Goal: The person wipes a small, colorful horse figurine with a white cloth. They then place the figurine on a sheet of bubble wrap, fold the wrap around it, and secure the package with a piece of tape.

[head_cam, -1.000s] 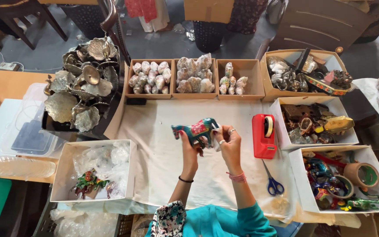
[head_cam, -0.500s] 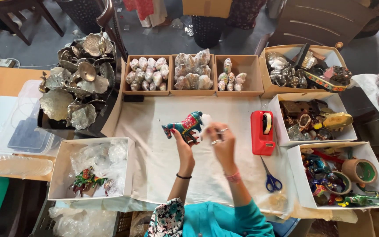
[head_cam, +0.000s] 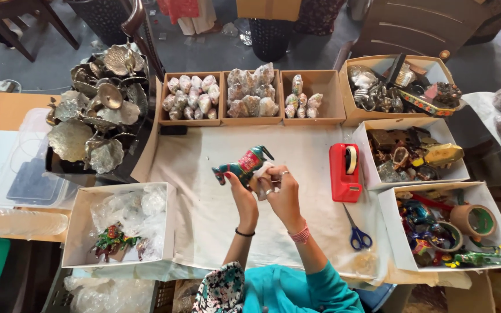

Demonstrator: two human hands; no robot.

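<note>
A small painted horse figurine [head_cam: 243, 165], teal with red and green patches, is held above the cloth-covered table [head_cam: 204, 208] in front of me. My left hand [head_cam: 240, 191] grips it from below at its hind part. My right hand [head_cam: 280, 186], wearing rings and a pink bracelet, presses a small white label or strip of tape against the figurine's side. Both hands touch the figurine.
A red tape dispenser [head_cam: 345, 171] and blue-handled scissors [head_cam: 356, 235] lie to the right. Three cardboard boxes [head_cam: 250, 95] of wrapped items line the back. White boxes [head_cam: 120, 229] with plastic bags and figurines sit left and right; metal leaf-shaped dishes [head_cam: 97, 110] pile at the left.
The figurine has been turned and shifted slightly between my hands, and the view has drifted a little. My right hand stays pressed at its side.
</note>
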